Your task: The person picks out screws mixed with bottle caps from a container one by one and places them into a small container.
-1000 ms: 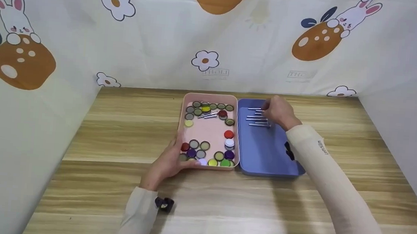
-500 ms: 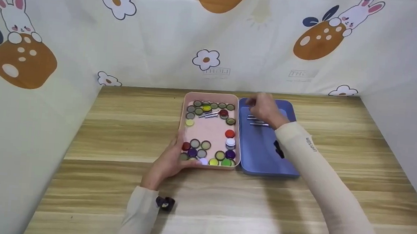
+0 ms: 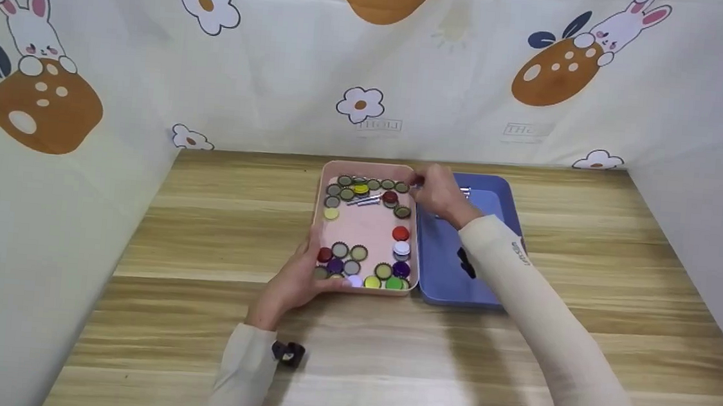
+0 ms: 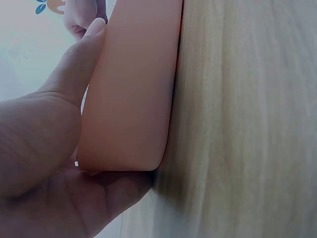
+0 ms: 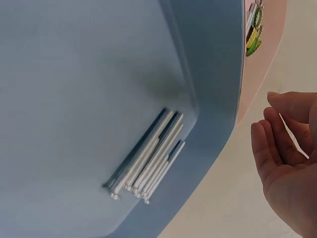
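My left hand (image 3: 294, 281) grips the front left corner of a pink box (image 3: 362, 229), its thumb on the rim and its fingers along the outer wall. Bottle caps (image 3: 401, 233) in several colours lie around the inside of that box, with a few silver nails (image 3: 365, 200) near the back. Above the back of the wall between the two boxes is my right hand (image 3: 441, 193). In the right wrist view its fingers are loosely bent, thumb apart, and nothing shows between them. Several nails (image 5: 148, 158) lie side by side in the blue box (image 3: 460, 262).
Both boxes stand side by side on a wood-grain table (image 3: 218, 217). A pale cloth wall (image 3: 281, 80) printed with rabbits and flowers rises behind the table's back edge.
My right hand has moved left, from over the nails in the blue box to the pink box's right rim. The left hand keeps its hold on the pink box.
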`<control>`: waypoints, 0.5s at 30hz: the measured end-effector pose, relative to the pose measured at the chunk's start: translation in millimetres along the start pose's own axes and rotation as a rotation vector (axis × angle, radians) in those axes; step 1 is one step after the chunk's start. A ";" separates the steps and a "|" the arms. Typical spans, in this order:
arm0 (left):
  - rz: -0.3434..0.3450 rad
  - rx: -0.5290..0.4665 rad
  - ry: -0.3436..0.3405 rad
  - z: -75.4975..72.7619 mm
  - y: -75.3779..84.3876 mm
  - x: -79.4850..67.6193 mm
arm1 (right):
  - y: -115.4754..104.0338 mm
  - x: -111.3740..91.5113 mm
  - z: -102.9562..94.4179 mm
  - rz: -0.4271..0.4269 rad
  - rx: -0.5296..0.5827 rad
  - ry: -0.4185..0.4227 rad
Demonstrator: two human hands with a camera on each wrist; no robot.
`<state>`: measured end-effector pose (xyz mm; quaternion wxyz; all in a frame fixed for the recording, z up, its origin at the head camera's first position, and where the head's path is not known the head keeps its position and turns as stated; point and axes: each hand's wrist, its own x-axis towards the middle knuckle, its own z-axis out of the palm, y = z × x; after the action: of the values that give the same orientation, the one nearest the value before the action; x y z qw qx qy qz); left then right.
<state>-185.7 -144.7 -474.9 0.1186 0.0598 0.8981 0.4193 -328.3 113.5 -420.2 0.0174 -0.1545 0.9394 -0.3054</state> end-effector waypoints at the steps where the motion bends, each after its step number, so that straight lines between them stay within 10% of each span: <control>1: 0.005 0.002 0.004 -0.2 0.1 -0.4 | -1.4 1.1 1.9 -0.011 -0.010 0.001; 15: -0.025 0.007 -0.003 -0.6 0.1 0.9 | -12.9 7.8 18.6 0.040 0.074 -0.080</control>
<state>-186.8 -144.8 -474.6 0.1248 0.0497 0.9000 0.4146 -329.7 90.7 -427.3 0.0669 -0.1470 0.9289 -0.3333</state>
